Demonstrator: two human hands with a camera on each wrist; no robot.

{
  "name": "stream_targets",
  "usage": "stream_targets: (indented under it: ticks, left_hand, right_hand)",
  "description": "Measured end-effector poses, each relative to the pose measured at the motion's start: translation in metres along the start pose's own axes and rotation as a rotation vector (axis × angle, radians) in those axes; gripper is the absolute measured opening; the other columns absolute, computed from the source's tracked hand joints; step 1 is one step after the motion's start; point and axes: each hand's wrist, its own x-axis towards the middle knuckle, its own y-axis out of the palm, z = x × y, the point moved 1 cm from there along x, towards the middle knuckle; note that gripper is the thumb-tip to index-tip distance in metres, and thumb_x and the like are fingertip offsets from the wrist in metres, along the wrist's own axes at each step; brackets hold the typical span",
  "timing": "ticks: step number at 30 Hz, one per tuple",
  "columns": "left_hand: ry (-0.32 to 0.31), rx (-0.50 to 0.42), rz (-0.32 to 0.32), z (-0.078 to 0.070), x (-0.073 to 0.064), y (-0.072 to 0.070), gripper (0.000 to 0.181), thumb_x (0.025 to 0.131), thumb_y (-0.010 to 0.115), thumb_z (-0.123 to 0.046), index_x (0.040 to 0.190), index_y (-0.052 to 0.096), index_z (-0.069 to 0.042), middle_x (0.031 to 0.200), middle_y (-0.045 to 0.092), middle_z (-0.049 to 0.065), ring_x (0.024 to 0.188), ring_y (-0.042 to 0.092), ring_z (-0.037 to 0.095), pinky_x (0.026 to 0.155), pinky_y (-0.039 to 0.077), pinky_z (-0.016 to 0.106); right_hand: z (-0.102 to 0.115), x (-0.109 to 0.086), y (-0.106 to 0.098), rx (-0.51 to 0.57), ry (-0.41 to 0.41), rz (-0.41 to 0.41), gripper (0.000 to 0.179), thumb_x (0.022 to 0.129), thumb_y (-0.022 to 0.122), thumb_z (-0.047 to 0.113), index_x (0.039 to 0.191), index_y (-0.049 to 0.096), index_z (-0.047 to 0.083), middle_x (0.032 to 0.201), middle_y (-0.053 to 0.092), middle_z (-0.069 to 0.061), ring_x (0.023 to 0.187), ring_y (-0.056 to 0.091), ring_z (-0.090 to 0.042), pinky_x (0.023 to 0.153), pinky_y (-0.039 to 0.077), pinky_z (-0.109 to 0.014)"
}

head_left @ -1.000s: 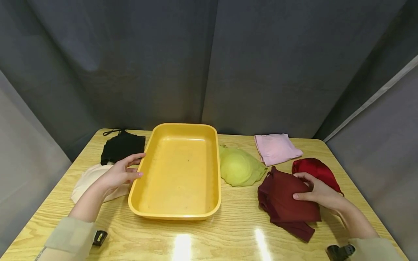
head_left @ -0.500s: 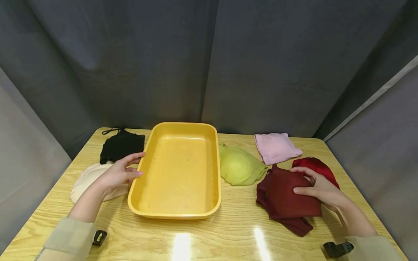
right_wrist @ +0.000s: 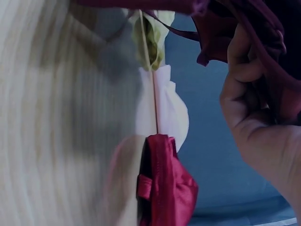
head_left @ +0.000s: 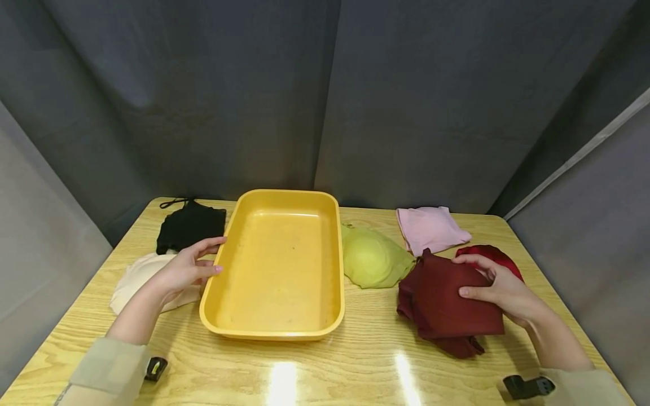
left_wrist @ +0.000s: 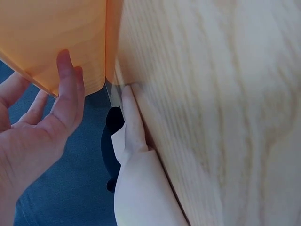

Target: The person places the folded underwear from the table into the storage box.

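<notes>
My left hand [head_left: 184, 270] grips the left rim of a yellow plastic tray [head_left: 271, 336], its thumb over the edge. In the left wrist view, other fingers [left_wrist: 68, 94] lie against the tray's outer wall. My right hand [head_left: 500, 287] pinches a folded dark maroon garment [head_left: 452, 299] near its right side, thumb on top. The right wrist view shows fingers curled into the maroon cloth [right_wrist: 218, 37], which is raised over the wood and has thin straps. Partly behind the right hand lies a shiny red satin garment [head_left: 495, 256].
A lime green bra [head_left: 373, 259] lies right of the tray, with a folded pink garment [head_left: 431, 230] behind. Left of the tray are a black strappy top [head_left: 190, 228] and a cream garment [head_left: 137, 279]. Grey curtains [head_left: 244, 101] stand around the wooden table [head_left: 228, 378].
My right hand has lifted the maroon garment slightly; its lower flap has drawn up and the cloth now overlaps the green bra's edge in view. The left hand stays at the tray.
</notes>
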Motion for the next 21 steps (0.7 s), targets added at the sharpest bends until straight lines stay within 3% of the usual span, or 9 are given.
stream_targets:
  ticks: [21]
  left_hand:
    - [-0.013,0.001,-0.008,-0.001,0.000,0.000,0.069,0.090,0.061,-0.006,0.149,0.025,-0.011,0.141,0.034,0.021,0.116,0.052,0.037,0.083,0.054,0.039]
  right_hand:
    - [0.064,0.000,0.000,0.162,-0.078,0.099,0.052,0.086,0.057,-0.010,0.131,0.048,0.015,0.107,0.063,0.000,0.092,0.062,-0.012,0.067,0.056,-0.037]
